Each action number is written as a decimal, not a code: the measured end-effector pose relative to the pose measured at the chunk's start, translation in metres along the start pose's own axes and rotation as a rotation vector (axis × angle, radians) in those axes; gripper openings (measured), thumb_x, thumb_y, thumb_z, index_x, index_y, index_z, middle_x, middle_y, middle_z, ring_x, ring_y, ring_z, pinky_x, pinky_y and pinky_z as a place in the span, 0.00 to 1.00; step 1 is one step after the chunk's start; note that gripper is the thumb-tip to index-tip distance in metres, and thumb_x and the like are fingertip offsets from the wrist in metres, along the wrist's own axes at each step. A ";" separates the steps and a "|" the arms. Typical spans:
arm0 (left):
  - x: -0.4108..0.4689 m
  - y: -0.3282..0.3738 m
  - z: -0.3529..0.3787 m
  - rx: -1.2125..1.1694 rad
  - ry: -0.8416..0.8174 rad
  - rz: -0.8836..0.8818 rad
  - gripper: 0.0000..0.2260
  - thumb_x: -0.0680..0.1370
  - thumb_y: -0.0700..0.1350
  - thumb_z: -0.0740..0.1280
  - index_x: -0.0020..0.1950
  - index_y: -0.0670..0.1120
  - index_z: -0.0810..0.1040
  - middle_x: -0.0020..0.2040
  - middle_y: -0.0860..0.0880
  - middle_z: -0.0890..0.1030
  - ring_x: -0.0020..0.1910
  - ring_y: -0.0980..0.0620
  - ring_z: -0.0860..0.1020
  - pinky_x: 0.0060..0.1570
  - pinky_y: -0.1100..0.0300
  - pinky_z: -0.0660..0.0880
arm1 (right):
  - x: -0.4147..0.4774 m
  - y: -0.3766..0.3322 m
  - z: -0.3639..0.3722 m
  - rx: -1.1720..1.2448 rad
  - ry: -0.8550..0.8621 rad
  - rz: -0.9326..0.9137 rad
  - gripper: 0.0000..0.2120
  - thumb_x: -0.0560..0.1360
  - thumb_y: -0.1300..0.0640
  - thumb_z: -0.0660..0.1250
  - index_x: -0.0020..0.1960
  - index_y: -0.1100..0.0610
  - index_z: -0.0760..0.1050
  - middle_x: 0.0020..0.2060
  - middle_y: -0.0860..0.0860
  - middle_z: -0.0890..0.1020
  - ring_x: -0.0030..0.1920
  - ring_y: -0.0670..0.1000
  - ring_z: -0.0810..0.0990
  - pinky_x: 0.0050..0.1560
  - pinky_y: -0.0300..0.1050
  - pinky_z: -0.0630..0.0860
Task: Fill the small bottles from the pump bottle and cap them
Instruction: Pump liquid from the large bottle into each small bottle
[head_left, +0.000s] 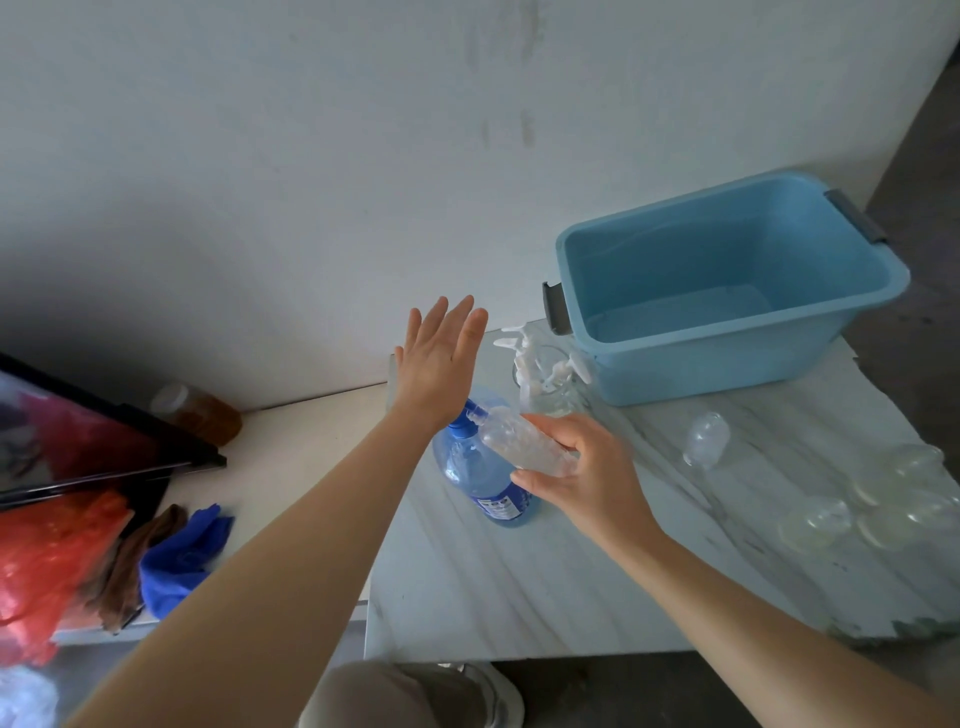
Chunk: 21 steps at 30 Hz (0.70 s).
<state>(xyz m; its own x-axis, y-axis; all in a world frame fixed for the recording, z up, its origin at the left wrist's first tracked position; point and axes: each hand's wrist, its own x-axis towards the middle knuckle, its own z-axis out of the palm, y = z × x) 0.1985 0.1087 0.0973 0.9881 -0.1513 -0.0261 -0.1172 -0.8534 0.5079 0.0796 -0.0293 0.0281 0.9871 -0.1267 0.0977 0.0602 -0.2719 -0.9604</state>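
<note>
Gripping the small clear bottle (515, 442) in curled fingers, my right hand (587, 474) tilts it, with the mouth up-left at the nozzle of the blue pump bottle (470, 470). My left hand (439, 364), flat and empty, is over the pump head (461, 422), so I judge it is the nearer one to press.

Glossy blue plastic tub (737, 332) on smooth marbled tabletop (519, 571)
</note>
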 end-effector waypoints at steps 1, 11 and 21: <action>0.000 0.000 0.001 0.004 0.001 0.005 0.26 0.79 0.64 0.43 0.76 0.59 0.59 0.78 0.53 0.55 0.78 0.51 0.43 0.75 0.43 0.44 | 0.000 0.000 -0.001 0.002 0.003 -0.001 0.23 0.63 0.58 0.77 0.53 0.38 0.78 0.46 0.43 0.81 0.49 0.43 0.78 0.49 0.42 0.75; -0.003 -0.006 0.016 0.002 -0.001 -0.054 0.25 0.80 0.62 0.45 0.76 0.57 0.60 0.78 0.51 0.56 0.78 0.50 0.44 0.75 0.43 0.44 | -0.001 0.013 0.004 0.021 -0.029 0.035 0.23 0.62 0.56 0.76 0.55 0.43 0.80 0.46 0.46 0.82 0.47 0.45 0.80 0.48 0.47 0.77; -0.004 0.001 0.002 0.014 0.022 -0.032 0.25 0.80 0.62 0.43 0.76 0.58 0.57 0.79 0.53 0.53 0.78 0.50 0.43 0.74 0.42 0.42 | -0.001 -0.002 0.001 -0.012 -0.005 0.018 0.22 0.63 0.59 0.78 0.55 0.46 0.80 0.44 0.44 0.81 0.46 0.45 0.78 0.48 0.42 0.75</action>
<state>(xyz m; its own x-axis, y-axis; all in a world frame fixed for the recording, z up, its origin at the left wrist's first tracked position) 0.1940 0.1078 0.0963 0.9933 -0.1132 -0.0235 -0.0868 -0.8645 0.4950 0.0785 -0.0278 0.0294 0.9887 -0.1268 0.0795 0.0411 -0.2809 -0.9588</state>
